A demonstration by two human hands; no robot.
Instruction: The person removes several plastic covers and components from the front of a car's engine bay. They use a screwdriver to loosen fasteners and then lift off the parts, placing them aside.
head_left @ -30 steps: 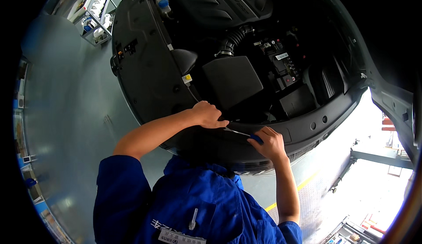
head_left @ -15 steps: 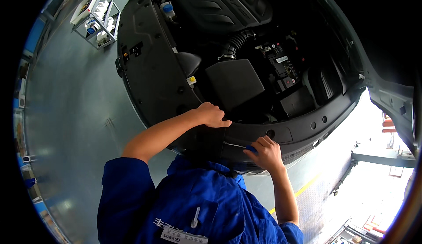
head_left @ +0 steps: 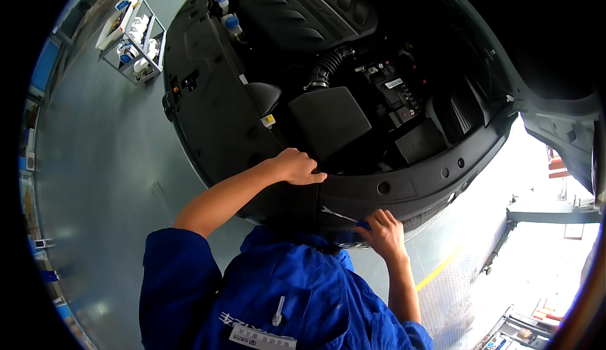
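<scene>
Checking the head cam, the right hand (head_left: 383, 229), wrapped round that blue-handled forked tool (head_left: 341, 215), has come nearer since a second ago, while the left hand (head_left: 297, 166) is still curled, thumb out, on the black trim (head_left: 401, 187), farther left.

Fork-tipped pry tool (head_left: 341, 215): slim bright metal shaft, small two-pronged end, blue handle mostly hidden in the right hand (head_left: 384, 231). Shaft slants, fork up and to the left, handle lower right; fork lies near the panel seam, contact with the surface beneath cannot be told. Black trim panel (head_left: 407, 188): matte, long and curved, running along the engine bay's near edge and rising toward the right; dark round recesses along its length; in place, narrow seam at left end.
</scene>
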